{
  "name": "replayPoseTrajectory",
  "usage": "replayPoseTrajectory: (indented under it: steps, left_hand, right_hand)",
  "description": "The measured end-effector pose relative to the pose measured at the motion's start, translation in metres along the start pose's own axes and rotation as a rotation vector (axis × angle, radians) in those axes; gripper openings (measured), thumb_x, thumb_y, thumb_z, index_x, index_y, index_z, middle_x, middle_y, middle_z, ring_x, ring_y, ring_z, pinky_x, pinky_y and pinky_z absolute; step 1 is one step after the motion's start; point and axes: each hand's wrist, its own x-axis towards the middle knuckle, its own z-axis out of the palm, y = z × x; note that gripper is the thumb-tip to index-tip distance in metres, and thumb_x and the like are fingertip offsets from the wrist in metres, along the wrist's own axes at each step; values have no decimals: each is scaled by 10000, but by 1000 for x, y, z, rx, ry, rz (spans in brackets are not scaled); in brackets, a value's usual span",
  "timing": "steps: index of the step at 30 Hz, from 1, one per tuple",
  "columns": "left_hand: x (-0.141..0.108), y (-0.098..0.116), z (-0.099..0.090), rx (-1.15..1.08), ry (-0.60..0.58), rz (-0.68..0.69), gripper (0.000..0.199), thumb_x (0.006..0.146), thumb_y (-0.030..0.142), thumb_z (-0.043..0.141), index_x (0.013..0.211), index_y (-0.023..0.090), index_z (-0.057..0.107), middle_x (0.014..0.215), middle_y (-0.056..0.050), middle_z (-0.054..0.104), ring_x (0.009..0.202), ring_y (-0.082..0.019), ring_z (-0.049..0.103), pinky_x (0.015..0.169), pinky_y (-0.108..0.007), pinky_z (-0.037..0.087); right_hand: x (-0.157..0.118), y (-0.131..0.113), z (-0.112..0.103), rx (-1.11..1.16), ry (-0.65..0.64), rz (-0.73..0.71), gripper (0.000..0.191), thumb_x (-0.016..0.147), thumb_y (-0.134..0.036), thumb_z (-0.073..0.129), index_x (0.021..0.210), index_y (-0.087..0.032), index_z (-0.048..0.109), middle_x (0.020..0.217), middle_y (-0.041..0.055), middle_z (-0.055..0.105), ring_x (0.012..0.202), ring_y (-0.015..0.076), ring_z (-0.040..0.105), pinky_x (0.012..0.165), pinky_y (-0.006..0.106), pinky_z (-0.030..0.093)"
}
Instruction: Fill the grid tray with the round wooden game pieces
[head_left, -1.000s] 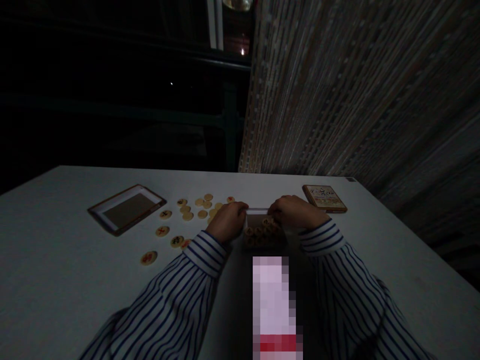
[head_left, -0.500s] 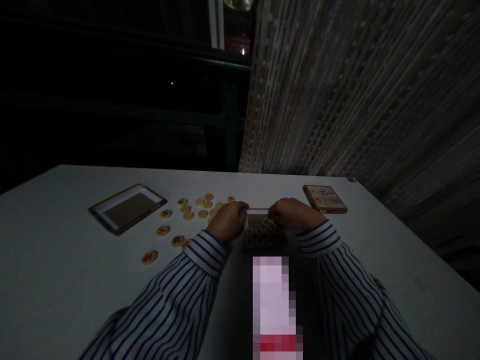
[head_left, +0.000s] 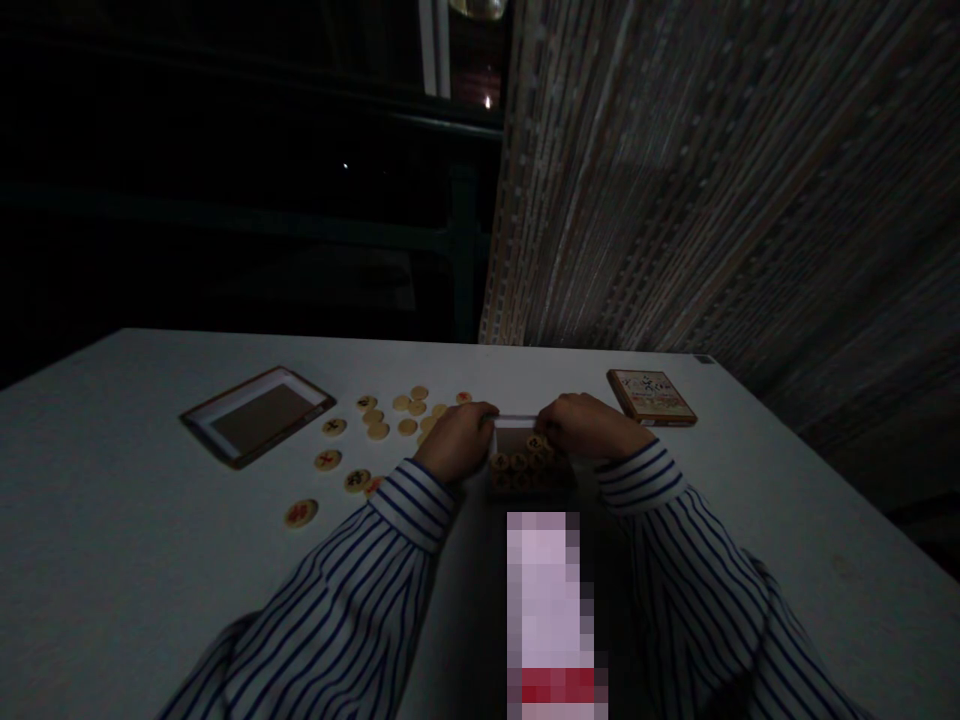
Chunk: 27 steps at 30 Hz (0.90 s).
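A small open box (head_left: 516, 438) stands on the table between my hands, its far edge pale. Rows of round Chinese chess pieces (head_left: 519, 462) fill its near part, dark in the shadow. My left hand (head_left: 456, 445) grips the far left corner of the box with closed fingers. At the far right corner, my right hand (head_left: 594, 428) is also closed on the box. Loose Chinese chess pieces (head_left: 377, 431) lie to the left of my left hand, some with red or black characters. My left hand and sleeve hide part of them.
An open box lid or tray (head_left: 259, 415) with a pale inner wall lies on the left of the white table (head_left: 150, 600). A flat printed box (head_left: 651, 396) lies at the right. Beyond the table hangs a string curtain (head_left: 637, 200). The room is dim.
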Motion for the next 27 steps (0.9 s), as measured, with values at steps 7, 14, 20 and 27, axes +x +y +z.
replayPoseTrajectory:
  steps: [7, 14, 20, 27]
  left_hand:
    - [0, 1, -1, 0, -17, 1, 334, 807, 225, 379, 1033, 162, 618, 1019, -83, 659, 960, -206, 589, 858, -301, 425]
    - [-1, 3, -3, 9, -18, -17, 330, 808, 219, 385, 1038, 171, 616, 1023, -76, 659, 964, -204, 587, 861, -297, 424]
    - [-1, 2, -3, -8, -12, -1, 328, 801, 203, 390, 1029, 160, 622, 1009, -80, 663, 947, -197, 596, 853, -287, 432]
    - [2, -6, -1, -3, 33, 27, 331, 807, 222, 386, 1036, 158, 616, 1030, -69, 655, 971, -192, 585, 875, -287, 424]
  right_hand:
    - [0, -8, 0, -12, -9, -44, 356, 744, -132, 449, 1023, -225, 651, 959, 68, 667, 900, 200, 591, 745, 283, 409]
    - [1, -10, 0, -29, -20, -54, 371, 726, -118, 449, 1012, -227, 657, 971, 73, 667, 903, 205, 594, 746, 289, 409]
    - [1, -5, 0, -37, 0, -63, 352, 754, -152, 442, 1032, -241, 639, 975, 64, 662, 913, 200, 586, 758, 292, 400]
    - [0, -3, -2, -42, 69, -51, 308, 772, -180, 423, 976, -214, 651, 944, 65, 667, 893, 196, 585, 743, 281, 389]
